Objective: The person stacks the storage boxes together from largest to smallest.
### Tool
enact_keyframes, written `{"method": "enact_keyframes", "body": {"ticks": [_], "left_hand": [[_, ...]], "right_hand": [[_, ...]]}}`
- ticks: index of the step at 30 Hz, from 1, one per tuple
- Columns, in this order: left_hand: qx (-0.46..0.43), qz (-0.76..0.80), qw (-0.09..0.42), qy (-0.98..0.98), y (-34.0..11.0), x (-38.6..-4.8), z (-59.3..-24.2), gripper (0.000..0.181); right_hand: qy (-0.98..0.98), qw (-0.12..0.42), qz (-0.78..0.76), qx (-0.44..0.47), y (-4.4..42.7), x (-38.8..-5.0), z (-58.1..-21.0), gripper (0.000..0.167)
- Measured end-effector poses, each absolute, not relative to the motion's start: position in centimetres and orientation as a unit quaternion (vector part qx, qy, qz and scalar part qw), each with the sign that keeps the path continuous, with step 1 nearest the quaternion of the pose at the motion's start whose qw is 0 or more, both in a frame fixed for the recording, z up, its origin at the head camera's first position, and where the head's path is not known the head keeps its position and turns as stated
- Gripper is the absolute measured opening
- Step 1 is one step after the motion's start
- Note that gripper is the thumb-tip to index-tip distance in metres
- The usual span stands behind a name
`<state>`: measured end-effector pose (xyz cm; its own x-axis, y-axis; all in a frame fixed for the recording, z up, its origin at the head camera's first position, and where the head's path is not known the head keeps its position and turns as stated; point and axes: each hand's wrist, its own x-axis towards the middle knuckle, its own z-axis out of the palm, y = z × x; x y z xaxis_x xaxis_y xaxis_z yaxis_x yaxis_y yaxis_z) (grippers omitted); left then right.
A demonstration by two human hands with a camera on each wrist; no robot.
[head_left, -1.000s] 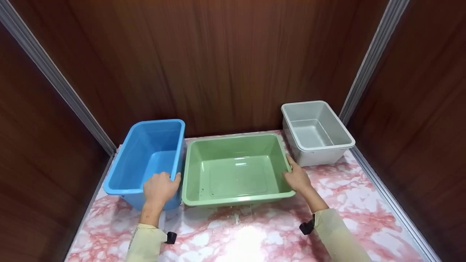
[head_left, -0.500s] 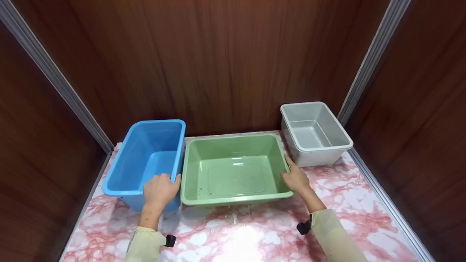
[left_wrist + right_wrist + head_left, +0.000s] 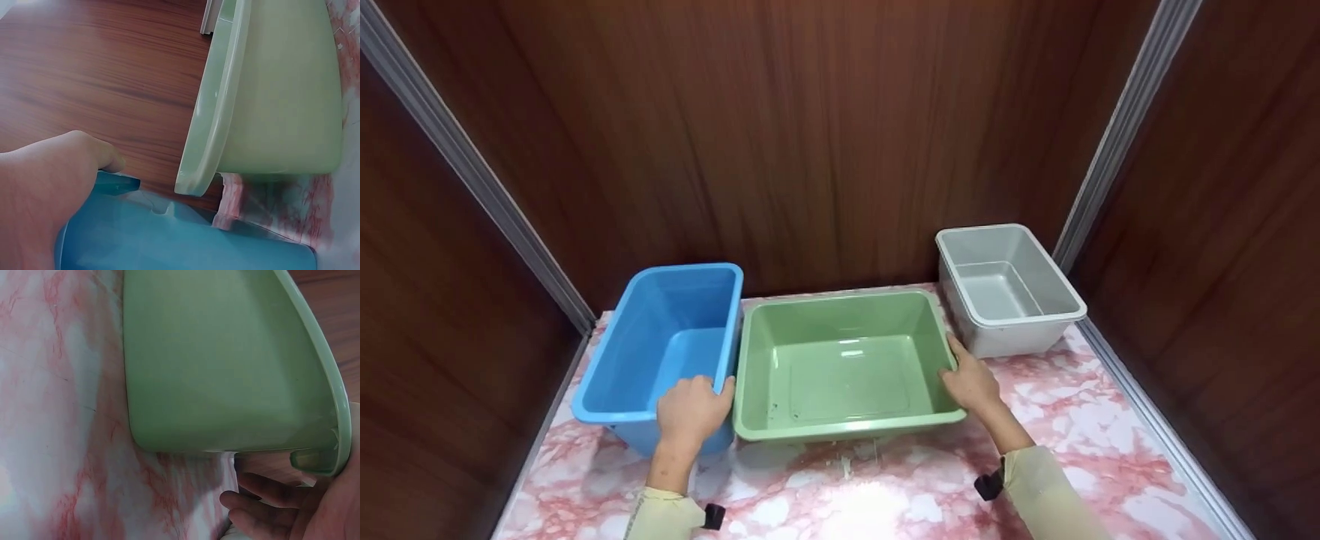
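Observation:
A deep blue plastic tub (image 3: 690, 352) stands at the left in the head view. My left hand (image 3: 690, 412) grips its near rim at the right corner, thumb at the right side. Beside it, in the middle, sits a wide green plastic basin (image 3: 847, 375), its left rim close to the blue tub. My right hand (image 3: 971, 379) holds the green basin's right rim, the thumb inside and the fingers outside. From the right wrist view, those fingers (image 3: 264, 506) are bent loosely below the rim of the basin (image 3: 225, 371). The left wrist view hides most of my left fingers.
A smaller grey-white bin (image 3: 1005, 292), seemingly two nested, stands at the back right near the corner. Wood-grain panels (image 3: 840, 135) enclose the back and sides. The pink-and-white marbled surface (image 3: 1095, 420) shows in front and at right.
The whole scene sits slightly lower in the head view, as the camera has tilted. Both hands keep their holds, and the blue tub and green basin show no clear movement against each other.

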<state>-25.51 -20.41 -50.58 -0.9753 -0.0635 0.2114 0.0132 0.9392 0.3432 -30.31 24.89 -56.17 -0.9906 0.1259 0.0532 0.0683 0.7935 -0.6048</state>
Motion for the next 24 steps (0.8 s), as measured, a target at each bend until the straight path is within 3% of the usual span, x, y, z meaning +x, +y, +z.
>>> {"method": "enact_keyframes", "body": {"ticks": [12,24], "left_hand": [[0.030,-0.160,0.089,-0.983,-21.2,-24.7,-50.3,0.051],[0.013,-0.167,0.105,-0.980,-20.5,-24.1,-50.5,0.050]], "right_hand": [[-0.940,0.038,0.337,-0.039,23.9,-30.9,-56.0,0.074],[-0.936,0.050,0.345,-0.046,24.7,-30.0,-56.2,0.074]]}}
